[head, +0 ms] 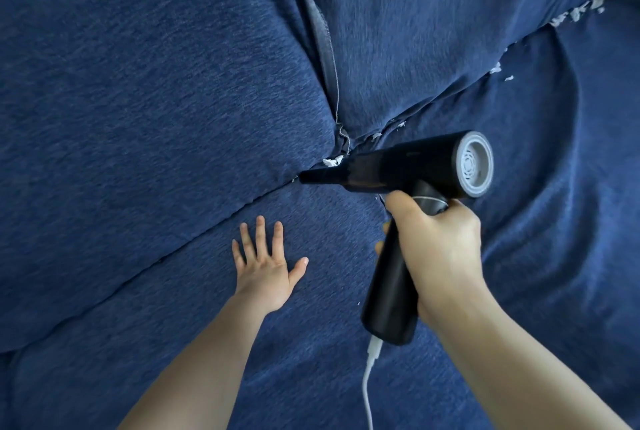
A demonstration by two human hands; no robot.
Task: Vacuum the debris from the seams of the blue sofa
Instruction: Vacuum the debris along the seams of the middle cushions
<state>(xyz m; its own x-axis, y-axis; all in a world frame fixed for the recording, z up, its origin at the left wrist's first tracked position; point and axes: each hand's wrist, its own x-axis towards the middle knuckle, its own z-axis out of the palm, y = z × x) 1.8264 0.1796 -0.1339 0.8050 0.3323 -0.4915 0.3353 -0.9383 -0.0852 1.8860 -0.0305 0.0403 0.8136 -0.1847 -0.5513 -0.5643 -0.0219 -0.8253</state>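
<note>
The blue sofa [145, 90] fills the head view. My right hand [434, 242] grips the handle of a black handheld vacuum [408, 169]. Its narrow nozzle points left and its tip sits in the seam between back cushion and seat, where the cushions meet. White debris [332, 162] lies in the seam just above the nozzle. More white scraps [577, 12] line the seam toward the upper right. My left hand [265, 263] rests flat on the seat with fingers spread, below the nozzle tip.
A white cable [370, 381] hangs from the bottom of the vacuum handle and runs down out of view. A vertical gap [325, 55] with a grey hem separates the two back cushions. The seat fabric is wrinkled at the right.
</note>
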